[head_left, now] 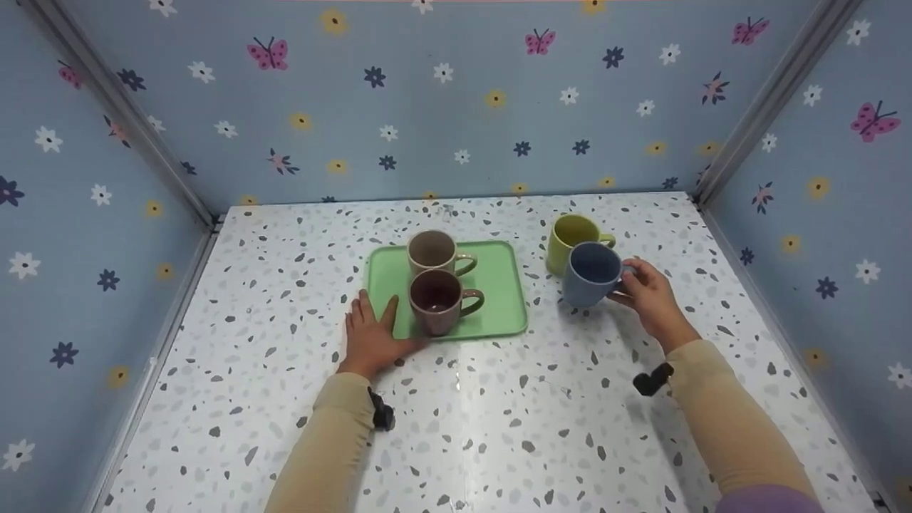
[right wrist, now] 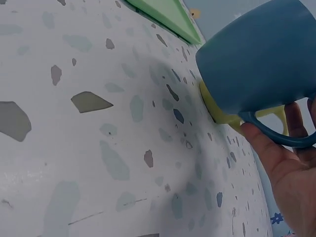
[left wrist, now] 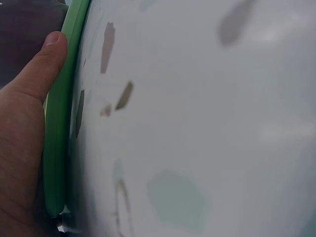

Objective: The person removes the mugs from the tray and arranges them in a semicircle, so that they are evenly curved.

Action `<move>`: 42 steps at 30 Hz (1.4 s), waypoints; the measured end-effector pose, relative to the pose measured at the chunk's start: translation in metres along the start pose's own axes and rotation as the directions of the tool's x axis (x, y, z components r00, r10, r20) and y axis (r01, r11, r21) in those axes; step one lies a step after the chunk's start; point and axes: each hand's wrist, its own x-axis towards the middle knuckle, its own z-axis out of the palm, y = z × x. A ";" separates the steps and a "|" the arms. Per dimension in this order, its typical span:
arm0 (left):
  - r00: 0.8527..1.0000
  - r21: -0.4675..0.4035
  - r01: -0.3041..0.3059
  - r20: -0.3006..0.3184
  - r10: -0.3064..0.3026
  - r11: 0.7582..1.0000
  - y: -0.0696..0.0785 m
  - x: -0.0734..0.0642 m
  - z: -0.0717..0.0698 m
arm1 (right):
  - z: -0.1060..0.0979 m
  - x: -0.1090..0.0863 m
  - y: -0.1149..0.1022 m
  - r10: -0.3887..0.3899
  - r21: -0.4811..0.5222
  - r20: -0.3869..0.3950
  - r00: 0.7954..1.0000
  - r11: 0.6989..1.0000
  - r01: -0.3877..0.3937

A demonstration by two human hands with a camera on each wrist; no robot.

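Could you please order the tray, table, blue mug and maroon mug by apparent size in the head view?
1. Table
2. Tray
3. Blue mug and maroon mug: too alike to rank.

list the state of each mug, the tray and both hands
blue mug, held mouth up, seemingly just off the table
yellow mug, upright on the table, partly hidden by the blue mug
beige mug, upright on the tray
brown mug, upright on the tray
tray, flat on the table
left hand, spread at the tray's near left corner
right hand, gripping the blue mug's handle
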 end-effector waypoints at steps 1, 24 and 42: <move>1.000 0.000 0.001 0.000 -0.001 1.000 0.000 0.000 0.000 | -0.002 0.000 0.001 0.000 -0.003 -0.001 1.000 1.000 0.000; 1.000 -0.004 0.005 0.001 -0.005 1.000 0.002 -0.001 -0.001 | -0.026 0.002 0.017 -0.025 0.003 -0.014 1.000 1.000 0.025; 1.000 -0.002 0.010 0.009 -0.010 1.000 0.000 -0.001 -0.002 | -0.039 0.009 0.017 0.080 0.054 -0.042 0.996 0.995 -0.078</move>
